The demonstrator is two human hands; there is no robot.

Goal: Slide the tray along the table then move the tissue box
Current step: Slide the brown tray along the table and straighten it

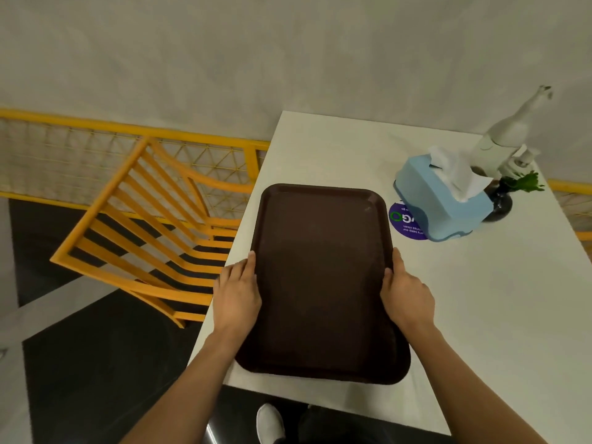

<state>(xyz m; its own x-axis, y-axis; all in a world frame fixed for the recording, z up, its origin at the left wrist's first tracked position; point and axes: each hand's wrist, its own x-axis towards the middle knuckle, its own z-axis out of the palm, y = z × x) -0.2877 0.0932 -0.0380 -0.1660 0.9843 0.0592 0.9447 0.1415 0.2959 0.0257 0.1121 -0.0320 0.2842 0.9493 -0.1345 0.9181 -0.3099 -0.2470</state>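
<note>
A dark brown tray (pixel 323 277) lies flat on the white table (pixel 496 315), along its left side and reaching the near edge. My left hand (pixel 238 293) grips the tray's left rim at its middle. My right hand (pixel 407 293) grips the right rim opposite. A light blue tissue box (pixel 439 200) with a white tissue sticking out stands to the right of the tray's far corner, apart from it.
A round purple sticker (pixel 402 224) lies partly under the tissue box. Behind the box stand a pale bottle (pixel 503 136) and a small dark vase (pixel 501 201) with green leaves. A yellow slatted chair (pixel 144 238) and a yellow railing (pixel 96 145) are left of the table.
</note>
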